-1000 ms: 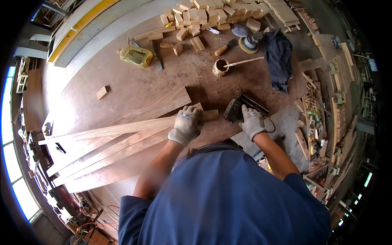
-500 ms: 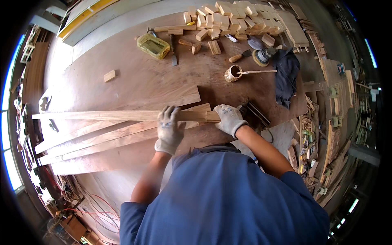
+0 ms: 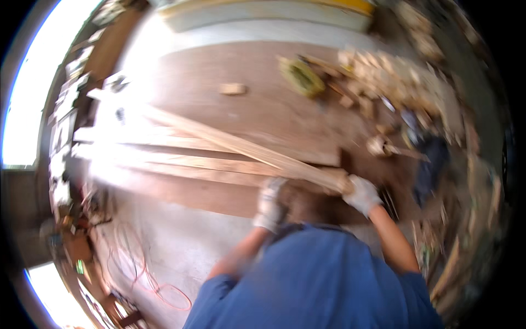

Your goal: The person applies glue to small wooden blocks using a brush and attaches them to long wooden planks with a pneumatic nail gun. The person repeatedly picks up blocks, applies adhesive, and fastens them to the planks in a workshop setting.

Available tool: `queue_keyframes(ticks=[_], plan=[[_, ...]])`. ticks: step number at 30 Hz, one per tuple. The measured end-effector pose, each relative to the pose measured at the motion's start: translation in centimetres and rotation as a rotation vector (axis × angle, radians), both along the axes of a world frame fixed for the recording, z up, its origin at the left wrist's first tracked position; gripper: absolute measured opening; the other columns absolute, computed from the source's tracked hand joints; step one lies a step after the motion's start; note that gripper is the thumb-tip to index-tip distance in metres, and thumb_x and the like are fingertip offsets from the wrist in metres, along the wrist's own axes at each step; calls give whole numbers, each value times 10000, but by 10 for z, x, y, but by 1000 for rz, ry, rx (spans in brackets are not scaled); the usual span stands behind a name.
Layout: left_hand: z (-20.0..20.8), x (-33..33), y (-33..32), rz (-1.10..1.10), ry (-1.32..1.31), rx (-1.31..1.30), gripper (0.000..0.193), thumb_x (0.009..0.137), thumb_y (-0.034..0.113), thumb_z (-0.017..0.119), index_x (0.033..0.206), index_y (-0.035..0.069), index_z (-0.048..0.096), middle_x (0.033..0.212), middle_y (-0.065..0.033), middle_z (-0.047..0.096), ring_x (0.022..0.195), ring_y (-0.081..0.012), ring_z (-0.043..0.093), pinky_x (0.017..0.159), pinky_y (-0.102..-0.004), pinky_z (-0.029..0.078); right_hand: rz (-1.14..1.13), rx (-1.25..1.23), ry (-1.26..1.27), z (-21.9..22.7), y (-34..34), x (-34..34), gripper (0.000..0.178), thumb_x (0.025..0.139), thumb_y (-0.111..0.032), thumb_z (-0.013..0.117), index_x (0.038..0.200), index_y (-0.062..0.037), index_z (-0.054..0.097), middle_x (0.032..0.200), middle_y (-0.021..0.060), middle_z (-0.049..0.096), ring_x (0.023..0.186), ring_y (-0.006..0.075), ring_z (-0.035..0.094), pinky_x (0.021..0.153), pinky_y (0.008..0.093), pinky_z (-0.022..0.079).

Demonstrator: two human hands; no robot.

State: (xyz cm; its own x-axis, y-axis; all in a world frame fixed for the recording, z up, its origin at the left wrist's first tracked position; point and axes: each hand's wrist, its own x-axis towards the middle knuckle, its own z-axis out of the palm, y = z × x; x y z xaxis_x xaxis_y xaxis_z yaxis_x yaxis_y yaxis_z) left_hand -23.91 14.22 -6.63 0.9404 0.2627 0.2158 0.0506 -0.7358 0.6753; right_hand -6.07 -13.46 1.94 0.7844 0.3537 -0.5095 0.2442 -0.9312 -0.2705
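Note:
A long, narrow wooden board (image 3: 235, 143) slants across the worktable from far left to near right. My gloved right hand (image 3: 362, 196) is closed round its near right end. Beside the near ends of other long boards (image 3: 219, 174) lying flat, my gloved left hand (image 3: 270, 204) has its fingertips at or close to the wood. Motion smears those fingers, so whether they grip anything is unclear. A wider board (image 3: 307, 156) lies partly under the slanted one.
The brown tabletop (image 3: 203, 68) carries a small wood block (image 3: 233, 89), a yellow container (image 3: 301, 78), a heap of wood blocks (image 3: 394, 74), a round pot with a stick (image 3: 379, 146) and a dark cloth (image 3: 432, 167). A red hose (image 3: 164, 296) coils on the floor at left.
The view has swung, shifting the scene. The held board has turned from nearly level to slanting, its right end still in my right hand. My left hand has come off its side, toward me.

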Motion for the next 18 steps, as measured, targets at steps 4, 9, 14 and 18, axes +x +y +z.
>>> queue_keyframes(ticks=[4, 9, 14, 18], plan=[[29, 10, -13, 232, 199, -291, 509, 899, 253, 810, 1338, 31, 678, 1273, -205, 710, 1223, -389, 654, 1072, -474, 517, 49, 144, -66, -5, -31, -12, 451, 690, -261, 871, 1076, -101, 701, 1037, 209, 742, 1027, 429, 710, 914, 509, 571], [12, 16, 17, 553, 105, -835, 462, 992, 325, 774, 1298, -16, 713, 1207, -189, 768, 1073, -271, 747, 1002, -384, 558, 92, 126, -92, 7, -20, -15, 472, 690, -235, 881, 1095, -84, 690, 1074, 193, 732, 1052, 409, 707, 934, 497, 568], [-16, 20, 87, 775, 60, -1266, 361, 1066, 419, 679, 1072, 58, 694, 862, -49, 693, 711, -159, 655, 642, -312, 531, 31, 151, -120, 26, -52, -41, 473, 698, -205, 869, 1123, -76, 705, 1078, 190, 736, 1049, 409, 708, 946, 482, 571], [9, 33, 145, 717, -64, -1737, 381, 1075, 491, 637, 907, 175, 504, 714, 25, 477, 557, -146, 503, 498, -290, 405, -65, 127, -124, 64, -97, -65, 495, 703, -202, 871, 1153, -60, 721, 1105, 205, 740, 1046, 394, 724, 937, 474, 583]])
